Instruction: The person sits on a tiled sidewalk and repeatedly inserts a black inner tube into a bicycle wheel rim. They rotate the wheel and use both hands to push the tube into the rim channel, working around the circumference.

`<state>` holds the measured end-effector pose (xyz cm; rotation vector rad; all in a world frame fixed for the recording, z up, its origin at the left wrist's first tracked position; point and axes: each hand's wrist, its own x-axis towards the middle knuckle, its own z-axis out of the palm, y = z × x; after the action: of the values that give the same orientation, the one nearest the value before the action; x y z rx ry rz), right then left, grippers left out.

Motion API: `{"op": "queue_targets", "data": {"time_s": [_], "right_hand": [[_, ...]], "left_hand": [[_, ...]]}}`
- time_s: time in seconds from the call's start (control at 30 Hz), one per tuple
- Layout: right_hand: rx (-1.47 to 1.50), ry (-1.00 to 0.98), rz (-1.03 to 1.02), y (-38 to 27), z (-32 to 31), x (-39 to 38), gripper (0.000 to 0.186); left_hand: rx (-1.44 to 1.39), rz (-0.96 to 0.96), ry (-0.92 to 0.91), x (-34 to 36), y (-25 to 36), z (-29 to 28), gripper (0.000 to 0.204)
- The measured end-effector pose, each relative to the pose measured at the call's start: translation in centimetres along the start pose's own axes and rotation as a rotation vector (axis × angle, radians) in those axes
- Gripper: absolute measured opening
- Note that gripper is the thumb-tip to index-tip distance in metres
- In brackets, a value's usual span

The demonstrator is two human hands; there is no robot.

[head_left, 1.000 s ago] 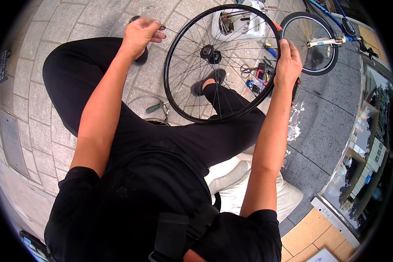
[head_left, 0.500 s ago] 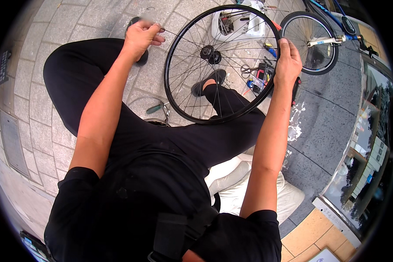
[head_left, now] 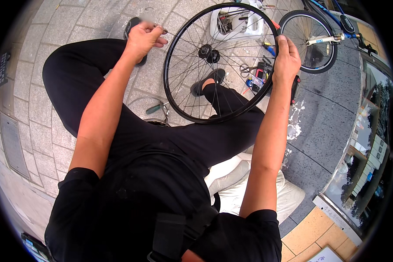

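A bicycle wheel [head_left: 275, 56] with a black rim, thin spokes and a dark hub [head_left: 209, 53] is propped upright, its lower edge at my thighs. My right hand [head_left: 288, 59] is closed on the rim's right side, thumb on top. Left of the wheel, my left hand [head_left: 144, 41] is raised with thumb and forefinger pinched on a thin dark rod [head_left: 164, 31]. The rod points toward the rim; whether they touch is unclear. A pale blur partly covers the top of this hand.
Beyond the wheel stands a white cut-open container [head_left: 215, 26] of tools. Scissors [head_left: 247, 70] and other tools lie to its right. A bicycle's front wheel [head_left: 332, 56] is at the upper right. A green-handled tool [head_left: 153, 109] lies between my legs, by another round metal part.
The wheel and my right hand have shifted very slightly up and left. My left hand keeps its pinch and has barely moved.
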<state>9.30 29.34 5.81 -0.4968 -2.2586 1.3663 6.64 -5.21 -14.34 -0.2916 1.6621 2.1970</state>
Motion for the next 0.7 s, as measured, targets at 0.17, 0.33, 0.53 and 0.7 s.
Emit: {"op": "queue_targets", "data": {"time_s": [0.17,0.33,0.53,0.7], "right_hand": [[0.006,-0.015,-0.014,-0.6,0.6,-0.2,0.039],[0.003,-0.015,0.020,-0.8,0.7,-0.2,0.039],[-0.026,-0.030,-0.029,-0.5,0.5,0.0,0.041],[-0.003,-0.020,-0.006,-1.0,1.0,-0.2,0.037]], "left_hand": [[0.046,0.049,-0.048,-1.0,-0.6,1.7,0.026],[0.026,0.100,-0.047,-1.9,-1.1,2.6,0.025],[0.011,0.099,-0.044,-2.4,-1.0,3.1,0.026],[0.017,0.086,-0.041,-2.4,-1.2,3.0,0.024]]}}
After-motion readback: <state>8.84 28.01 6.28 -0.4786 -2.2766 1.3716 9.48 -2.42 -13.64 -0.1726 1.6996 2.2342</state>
